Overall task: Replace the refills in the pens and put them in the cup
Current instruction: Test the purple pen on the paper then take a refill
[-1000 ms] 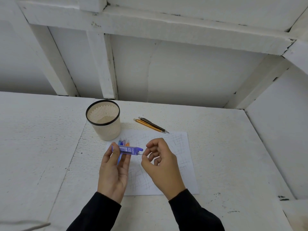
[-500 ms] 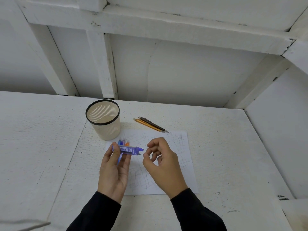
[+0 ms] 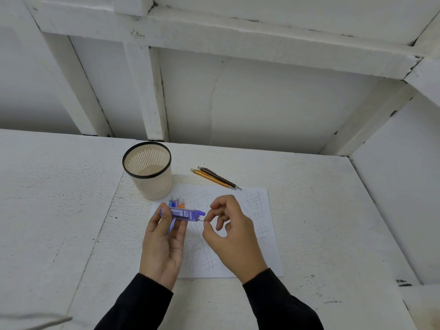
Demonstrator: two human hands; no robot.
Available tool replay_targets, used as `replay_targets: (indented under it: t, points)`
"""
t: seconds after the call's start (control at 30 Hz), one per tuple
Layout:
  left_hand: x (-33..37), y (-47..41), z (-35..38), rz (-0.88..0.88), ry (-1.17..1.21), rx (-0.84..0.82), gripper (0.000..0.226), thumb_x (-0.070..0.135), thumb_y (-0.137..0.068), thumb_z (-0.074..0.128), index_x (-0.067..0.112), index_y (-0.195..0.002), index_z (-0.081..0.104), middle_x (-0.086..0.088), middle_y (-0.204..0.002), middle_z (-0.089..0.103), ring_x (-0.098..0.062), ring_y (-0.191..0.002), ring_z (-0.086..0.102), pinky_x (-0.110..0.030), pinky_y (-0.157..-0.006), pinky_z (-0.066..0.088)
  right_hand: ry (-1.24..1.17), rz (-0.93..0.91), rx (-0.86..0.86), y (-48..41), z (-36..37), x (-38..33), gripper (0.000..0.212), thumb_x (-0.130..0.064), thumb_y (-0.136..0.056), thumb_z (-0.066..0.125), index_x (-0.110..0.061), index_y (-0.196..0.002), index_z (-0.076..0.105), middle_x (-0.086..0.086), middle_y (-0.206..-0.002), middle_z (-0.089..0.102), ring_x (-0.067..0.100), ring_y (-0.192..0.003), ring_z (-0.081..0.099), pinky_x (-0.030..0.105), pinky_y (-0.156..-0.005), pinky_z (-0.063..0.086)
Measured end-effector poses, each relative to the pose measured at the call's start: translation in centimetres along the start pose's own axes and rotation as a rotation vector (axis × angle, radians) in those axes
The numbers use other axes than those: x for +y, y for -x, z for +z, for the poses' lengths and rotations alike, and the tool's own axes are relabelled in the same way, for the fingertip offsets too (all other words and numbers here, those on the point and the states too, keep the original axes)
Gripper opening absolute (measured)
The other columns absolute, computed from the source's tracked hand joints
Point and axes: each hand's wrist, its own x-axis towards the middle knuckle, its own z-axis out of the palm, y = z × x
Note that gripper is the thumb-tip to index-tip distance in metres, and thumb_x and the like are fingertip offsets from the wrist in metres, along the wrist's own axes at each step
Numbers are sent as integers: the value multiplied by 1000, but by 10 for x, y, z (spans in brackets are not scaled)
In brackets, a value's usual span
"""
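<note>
Two hands worked just in front of cup (image 3: 154,186). Fingers of left hand (image 3: 164,244) curled round refill case (image 3: 183,214), steadying it so right hand (image 3: 233,234) could pinch thin lead (image 3: 202,220) at its mouth. Case axis ran level, mouth pointing right. Spare pens (image 3: 215,178) lay on tabletop (image 3: 59,198) right of cup, likely awaiting refills.

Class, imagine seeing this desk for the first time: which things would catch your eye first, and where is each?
At the centre, the left hand holds a purple lead case marked 2B over the scribbled paper, while the right hand pinches a thin lead at its end. Behind them stands a beige cup with a black rim, and two pens lie side by side to its right.
</note>
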Motion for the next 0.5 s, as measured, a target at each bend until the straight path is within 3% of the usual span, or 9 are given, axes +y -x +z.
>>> replay_targets:
  t: [0.27, 0.5]
  points:
    - [0, -1, -1, -6, -3, 3, 21, 21, -86, 61, 16, -106, 63, -9, -110, 69, -20, -100, 69, -31, -78, 58, 105, -89, 12, 1, -2, 1, 37, -19, -84, 66, -43, -95, 39, -17, -83, 57, 8, -81, 53, 11, -67, 45]
    - [0, -3, -4, -39, 36, -21, 25, 19, -87, 62, 13, -111, 61, -15, -122, 64, -26, -109, 65, -37, -89, 53, 172, -154, 17, 2, -4, 3, 27, -25, -87, 59, -38, -100, 41, -15, -82, 55, 10, -79, 53, 16, -71, 46]
